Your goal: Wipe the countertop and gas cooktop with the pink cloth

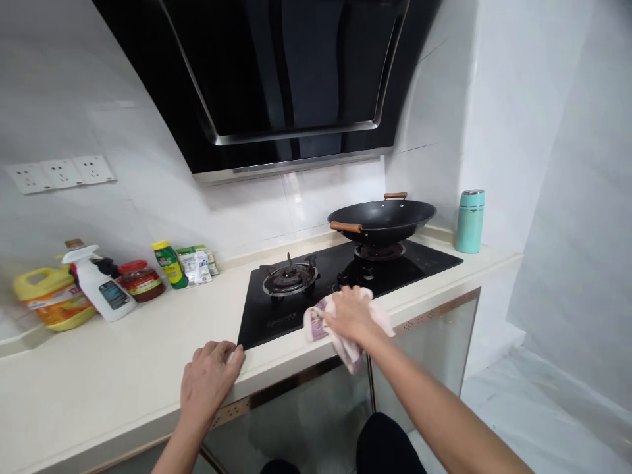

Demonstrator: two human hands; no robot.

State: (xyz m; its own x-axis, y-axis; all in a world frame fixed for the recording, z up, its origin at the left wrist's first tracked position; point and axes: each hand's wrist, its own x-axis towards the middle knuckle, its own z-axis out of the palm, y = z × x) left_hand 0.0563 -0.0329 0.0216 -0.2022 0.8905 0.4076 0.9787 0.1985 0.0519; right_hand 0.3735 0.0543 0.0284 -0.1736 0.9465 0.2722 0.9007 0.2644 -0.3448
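My right hand (pixel 351 317) presses a pale pink cloth (pixel 320 321) against the front edge of the black gas hob (pixel 326 283). Part of the cloth hangs over the counter's edge, and its middle is hidden under my palm and fingers. Just behind it are the hob's knobs (pixel 343 278). My left hand (pixel 210 376) rests on the cream countertop (pixel 143 355) by the hob's front left corner, fingers loosely bent and holding nothing. A bare burner (pixel 290 278) is on the hob's left side.
A black wok (pixel 385 217) with wooden handles sits on the right burner. A mint flask (pixel 470 220) stands at far right. To the left are a spray bottle (pixel 106 289), yellow jug (pixel 59 299), red-lidded jar (pixel 142 280) and green bottle (pixel 170 264). A range hood (pixel 296 79) overhangs.
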